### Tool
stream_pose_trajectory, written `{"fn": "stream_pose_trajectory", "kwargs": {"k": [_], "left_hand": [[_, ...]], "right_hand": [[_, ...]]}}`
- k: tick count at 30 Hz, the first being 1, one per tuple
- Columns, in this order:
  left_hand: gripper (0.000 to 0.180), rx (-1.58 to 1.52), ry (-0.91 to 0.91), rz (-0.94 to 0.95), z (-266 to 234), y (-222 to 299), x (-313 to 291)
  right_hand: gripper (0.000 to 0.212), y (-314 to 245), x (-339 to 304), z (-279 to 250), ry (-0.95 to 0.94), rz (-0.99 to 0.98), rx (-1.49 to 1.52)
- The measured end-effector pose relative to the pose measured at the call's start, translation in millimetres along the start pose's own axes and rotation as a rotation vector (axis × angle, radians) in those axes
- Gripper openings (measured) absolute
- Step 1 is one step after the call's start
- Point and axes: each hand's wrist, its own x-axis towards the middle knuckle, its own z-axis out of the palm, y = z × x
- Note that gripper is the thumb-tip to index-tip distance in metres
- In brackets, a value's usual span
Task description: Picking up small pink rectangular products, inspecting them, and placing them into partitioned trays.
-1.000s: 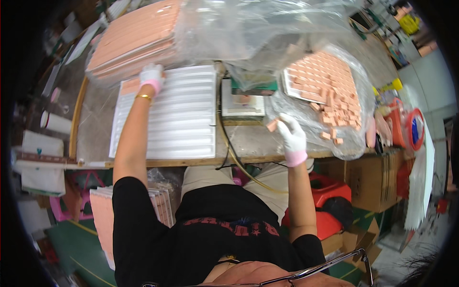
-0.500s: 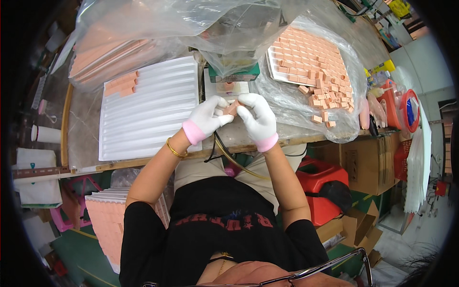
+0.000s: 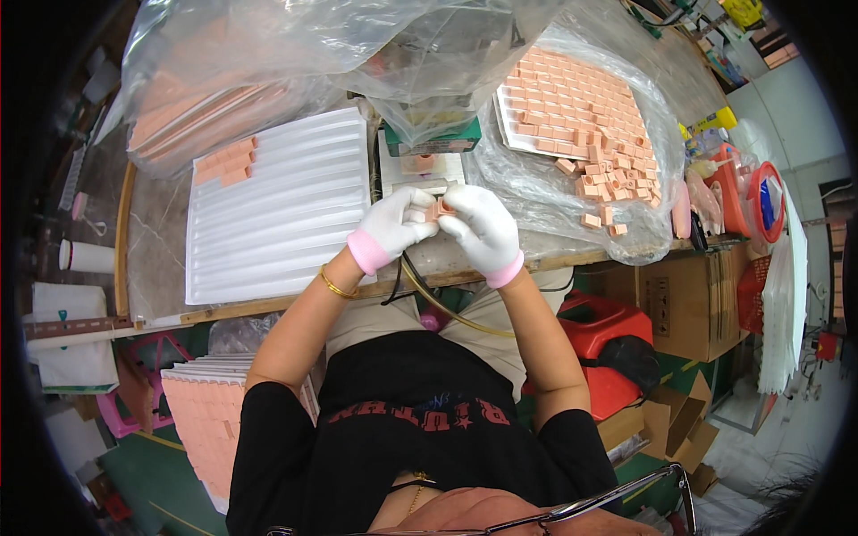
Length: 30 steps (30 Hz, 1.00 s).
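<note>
Both hands wear white gloves with pink cuffs and meet at the table's front edge. Between their fingertips is a small peach-coloured block [image 3: 440, 209] with a hollow in it. My left hand [image 3: 395, 221] pinches it from the left, and my right hand [image 3: 483, 227] grips it from the right. On the left lies a white ridged tray [image 3: 277, 223] with several peach blocks [image 3: 229, 163] in its far left corner. To the right, a second tray is covered with rows of such blocks [image 3: 576, 98], and a loose heap [image 3: 617, 174] spills at its near side.
A green box [image 3: 436, 145] under clear plastic sheeting [image 3: 357, 45] stands just beyond my hands. Wrapped stacked trays [image 3: 214, 112] lie at the back left. A hose [image 3: 451, 311] hangs below the table's wooden front edge [image 3: 241, 308]. Red basket [image 3: 766, 204] stands at the far right.
The block has been turned between my fingers, so its hollow now shows. Both hands have shifted very slightly; the trays and heap look the same.
</note>
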Motion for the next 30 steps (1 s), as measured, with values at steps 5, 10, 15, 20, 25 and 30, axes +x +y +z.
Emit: {"fn": "stream_pose_trajectory", "kwargs": {"k": [5,10,15,20,25,30], "left_hand": [[0.039,-0.114,-0.003,0.084,-3.2,1.1,2.9],[0.048,0.505,0.402,0.081,-13.6,33.3,4.1],[0.051,0.750,0.551,0.402,-37.7,-8.1,33.4],[0.050,0.817,0.582,0.517,-39.4,-22.6,32.6],[0.051,0.742,0.537,0.466,-46.4,-13.5,23.8],[0.055,0.706,0.491,0.495,-49.4,-10.8,35.1]], "right_hand": [[0.037,16.2,-4.4,6.2,-0.101,0.292,-0.007],[0.031,66.3,7.5,8.5,0.094,0.401,-0.170],[0.028,88.7,23.9,36.3,0.038,0.428,0.022],[0.032,72.6,35.3,41.7,0.073,0.332,-0.041],[0.033,69.2,27.9,20.3,-0.025,0.381,-0.214],[0.037,90.9,21.4,13.4,-0.022,0.364,-0.169]]}}
